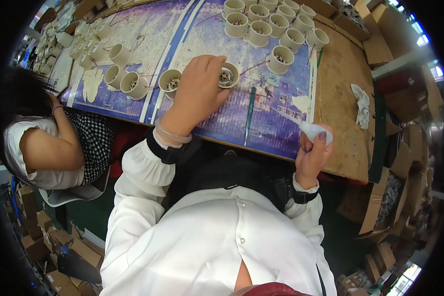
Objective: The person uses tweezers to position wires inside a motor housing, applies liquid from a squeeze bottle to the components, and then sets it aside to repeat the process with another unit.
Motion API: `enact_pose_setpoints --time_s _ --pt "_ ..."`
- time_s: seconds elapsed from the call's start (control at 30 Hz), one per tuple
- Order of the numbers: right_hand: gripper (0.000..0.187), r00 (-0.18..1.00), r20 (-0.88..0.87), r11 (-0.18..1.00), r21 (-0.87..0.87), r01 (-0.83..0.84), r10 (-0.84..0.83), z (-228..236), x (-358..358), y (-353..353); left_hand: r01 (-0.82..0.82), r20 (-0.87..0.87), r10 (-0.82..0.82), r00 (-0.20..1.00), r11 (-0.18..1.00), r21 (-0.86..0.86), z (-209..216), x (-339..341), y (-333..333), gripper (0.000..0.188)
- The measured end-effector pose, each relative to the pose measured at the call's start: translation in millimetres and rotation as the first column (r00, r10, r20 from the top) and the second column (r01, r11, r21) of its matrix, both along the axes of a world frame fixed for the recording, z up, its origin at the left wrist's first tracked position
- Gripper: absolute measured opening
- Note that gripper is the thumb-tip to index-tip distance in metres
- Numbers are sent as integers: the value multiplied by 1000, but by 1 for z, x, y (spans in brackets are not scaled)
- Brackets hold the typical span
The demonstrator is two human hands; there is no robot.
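Observation:
My left hand reaches over the table with its fingers closed on the rim of a cream round cup. Metal parts show inside that cup, and thin wires lead out from it. My right hand, near the table's front edge, is wrapped round a translucent white squeeze bottle. The bottle's long thin nozzle points up and left, apart from the cup. Just left of my left hand stands another such cup, partly covered by it. A dark green slim stick, perhaps a pen, lies between my hands.
Several similar cups crowd the far side, with one cup nearer me. More cups stand at the left. A crumpled white cloth lies on the bare board at right. A person sits at left; an open carton stands lower right.

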State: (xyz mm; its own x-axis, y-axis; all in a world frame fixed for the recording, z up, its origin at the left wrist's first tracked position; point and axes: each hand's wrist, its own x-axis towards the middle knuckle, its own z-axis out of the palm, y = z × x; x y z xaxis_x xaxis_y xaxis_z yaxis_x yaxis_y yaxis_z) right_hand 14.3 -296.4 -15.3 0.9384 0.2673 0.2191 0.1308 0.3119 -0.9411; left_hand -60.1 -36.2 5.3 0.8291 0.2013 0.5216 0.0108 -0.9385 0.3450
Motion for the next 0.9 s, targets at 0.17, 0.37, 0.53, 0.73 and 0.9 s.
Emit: enact_pose_setpoints --time_s 0.17,0.37,0.53,0.73,0.9 --pt "31 1000 -14 1000 22 -4 4 2 -5 6 34 151 47 987 868 -496 14 -30 -21 56" --pt "27 999 16 999 23 -35 35 7 -14 18 287 302 -43 952 466 -837 3 -42 -25 57" --pt "25 996 53 997 -27 -67 68 6 -15 20 282 288 -40 957 377 -882 -2 -46 -25 63" --pt "23 993 86 987 -149 -65 78 3 -14 21 277 278 -54 959 391 -878 -6 -50 -25 62" --pt "22 991 108 977 -205 -58 81 9 -16 24 288 292 -55 955 409 -866 -7 -50 -24 65"
